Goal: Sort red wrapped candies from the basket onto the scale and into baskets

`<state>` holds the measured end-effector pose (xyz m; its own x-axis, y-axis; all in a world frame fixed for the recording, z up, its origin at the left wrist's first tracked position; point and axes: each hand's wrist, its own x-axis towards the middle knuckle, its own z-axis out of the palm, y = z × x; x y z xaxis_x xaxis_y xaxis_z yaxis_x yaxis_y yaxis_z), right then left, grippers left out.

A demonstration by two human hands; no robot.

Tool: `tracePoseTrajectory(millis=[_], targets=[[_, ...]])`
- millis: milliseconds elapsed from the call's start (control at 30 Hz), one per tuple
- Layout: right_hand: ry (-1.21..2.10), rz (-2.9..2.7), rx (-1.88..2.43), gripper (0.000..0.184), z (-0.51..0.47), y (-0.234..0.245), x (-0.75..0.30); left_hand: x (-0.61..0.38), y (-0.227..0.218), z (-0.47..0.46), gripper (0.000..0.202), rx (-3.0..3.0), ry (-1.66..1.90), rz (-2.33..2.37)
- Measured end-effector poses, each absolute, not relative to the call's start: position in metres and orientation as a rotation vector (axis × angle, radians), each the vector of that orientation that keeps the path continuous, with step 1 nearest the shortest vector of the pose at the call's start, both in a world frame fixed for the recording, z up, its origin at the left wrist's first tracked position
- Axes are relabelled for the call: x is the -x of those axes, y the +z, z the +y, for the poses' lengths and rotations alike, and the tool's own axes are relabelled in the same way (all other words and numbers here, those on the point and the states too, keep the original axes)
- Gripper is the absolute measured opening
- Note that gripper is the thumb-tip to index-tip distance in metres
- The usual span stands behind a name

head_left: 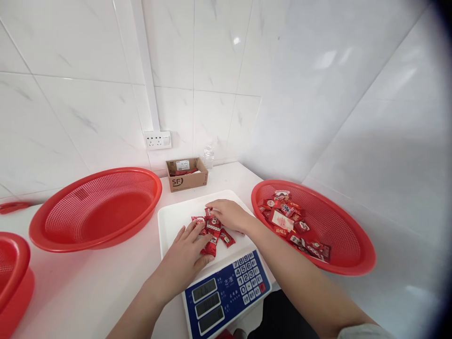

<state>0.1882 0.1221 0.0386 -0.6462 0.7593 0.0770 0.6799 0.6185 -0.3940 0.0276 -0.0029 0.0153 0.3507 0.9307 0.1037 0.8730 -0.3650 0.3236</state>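
Fingers point(191, 231) on red packets point(213, 227), 志准 scale point(226, 288), SF box point(187, 181)

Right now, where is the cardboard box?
Head view: the cardboard box sits centre-back by the wall, behind the scale tray, below the socket.

red candy packets point(213, 230) | small heap, lying flat | on white scale tray point(176, 221)

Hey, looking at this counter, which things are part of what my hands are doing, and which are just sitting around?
In hand: left hand, right hand, red packets under both hands, scale beneath them, basket of packets beside the right arm.

Lying about: large mesh basket, cardboard box, water bottle, wall socket, edge basket.
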Motion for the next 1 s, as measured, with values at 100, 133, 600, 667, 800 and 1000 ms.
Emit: tracePoseTrajectory(millis=[100,133,600,667,800,1000], targets=[[0.551,-2.665,1.141,0.033,0.122,0.040,-0.184,-0.027,0.016,-0.003,0.039,-2.399,0.409,1.622],[0.566,-2.673,1.132,0.034,0.122,0.040,-0.185,-0.026,0.017,-0.003,0.038,-2.400,0.416,1.616],[0.659,-2.739,1.053,0.048,0.118,0.046,-0.204,-0.027,0.018,-0.003,0.036,-2.385,0.412,1.593],[0.668,-2.741,1.046,0.048,0.117,0.048,-0.205,-0.027,0.019,-0.003,0.036,-2.379,0.416,1.593],[0.680,-2.747,1.013,0.046,0.116,0.047,-0.206,-0.028,0.020,-0.003,0.036,-2.387,0.403,1.589],[0.668,-2.709,1.009,0.034,0.115,0.045,-0.207,-0.027,0.021,-0.003,0.035,-2.391,0.417,1.589]])
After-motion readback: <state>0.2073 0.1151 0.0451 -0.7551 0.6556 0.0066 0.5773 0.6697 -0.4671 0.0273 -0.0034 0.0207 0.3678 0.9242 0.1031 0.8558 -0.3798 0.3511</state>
